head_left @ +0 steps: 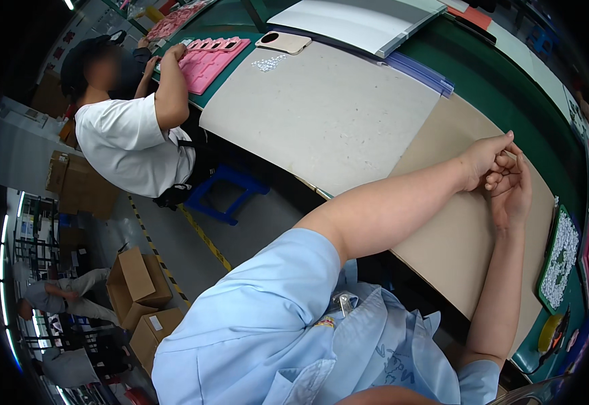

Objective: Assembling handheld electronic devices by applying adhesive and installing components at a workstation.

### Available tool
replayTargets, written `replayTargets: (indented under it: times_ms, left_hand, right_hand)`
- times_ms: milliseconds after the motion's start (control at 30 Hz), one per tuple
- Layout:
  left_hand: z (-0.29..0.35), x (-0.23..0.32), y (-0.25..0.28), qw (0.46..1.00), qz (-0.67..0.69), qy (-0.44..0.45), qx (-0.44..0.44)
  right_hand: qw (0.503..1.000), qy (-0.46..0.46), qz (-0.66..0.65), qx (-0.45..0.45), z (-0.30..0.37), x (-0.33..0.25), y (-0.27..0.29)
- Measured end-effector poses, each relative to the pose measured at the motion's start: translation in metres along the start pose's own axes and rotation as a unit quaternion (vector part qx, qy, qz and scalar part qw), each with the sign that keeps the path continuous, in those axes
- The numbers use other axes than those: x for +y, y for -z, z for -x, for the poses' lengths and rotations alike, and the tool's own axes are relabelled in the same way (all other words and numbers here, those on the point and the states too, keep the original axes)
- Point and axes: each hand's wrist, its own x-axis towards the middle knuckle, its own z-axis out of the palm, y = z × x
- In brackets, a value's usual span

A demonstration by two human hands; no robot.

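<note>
- Tray (545, 293), green, covered with small pale pieces (562, 256), lies below and to the right of my right hand (516, 196) in the head view, just beside the brown board (443, 256), touching neither hand
- Its long axis runs nearly top to bottom, leaning slightly, roughly along my right forearm (498, 290); right is the nearer hand, and my left hand (480, 162) sits on the other side of it from the tray
- Grip: both sets of fingers bent and drawn together over the board, partly hiding each other; can't tell how far either pinch is open, or if something tiny sits between the fingertips
- Yellow roll (549, 334) past the tray's lower end, well apart from my fingers
- Other pieces: loose pile (268, 63), no container, on the white sheet (321, 115), well off to my left, near a pale phone case (291, 44) with a dark round spot
- Pink tray (203, 73) further left, slim frames (213, 44) along its upper edge; the hand (175, 52) there is a co-worker's, not mine
</note>
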Motion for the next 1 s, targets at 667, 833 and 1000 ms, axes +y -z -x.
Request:
replayTargets:
  times_ms: [667, 833, 1000]
  left_hand:
    - [-0.006, 0.001, -0.007, 0.973, 0.221, -0.035, -0.046]
    - [0.000, 0.000, -0.015, 0.972, 0.226, -0.064, -0.005]
    - [0.000, -0.001, -0.016, 0.967, 0.237, -0.080, -0.037]
  right_hand:
    - [0.960, 0.133, -0.117, 0.217, -0.005, -0.004, -0.020]
    - [0.959, 0.133, -0.125, 0.217, -0.004, -0.007, -0.029]
    - [0.961, 0.138, -0.125, 0.207, -0.005, -0.007, -0.025]
